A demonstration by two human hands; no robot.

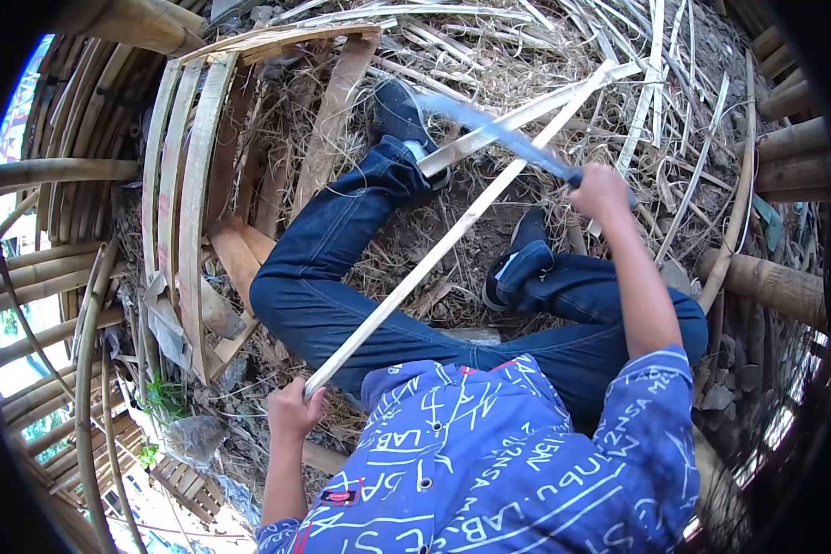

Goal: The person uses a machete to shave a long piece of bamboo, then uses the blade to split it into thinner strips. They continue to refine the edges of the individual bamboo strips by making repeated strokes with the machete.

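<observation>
My left hand (295, 408) is closed around the lower end of a long, pale bamboo strip (415, 279). The strip slants up and away across my thigh to the far right. In my right hand (602, 194) is the dark handle of a machete (517, 143), its blade blurred and pointing up and left. That blade overlaps the strip in this view. A shorter split bamboo piece (559, 100) lies crosswise beyond, its near end by my shoe (398, 118), and it meets the strip near its far end.
Shavings and loose bamboo strips (489, 42) litter the ground ahead. At left stands a slatted wooden frame (194, 175), with a bamboo pole wall (60, 175) beyond it. Thick bamboo poles (776, 288) border the right side. My bent legs (328, 231) flank the work area.
</observation>
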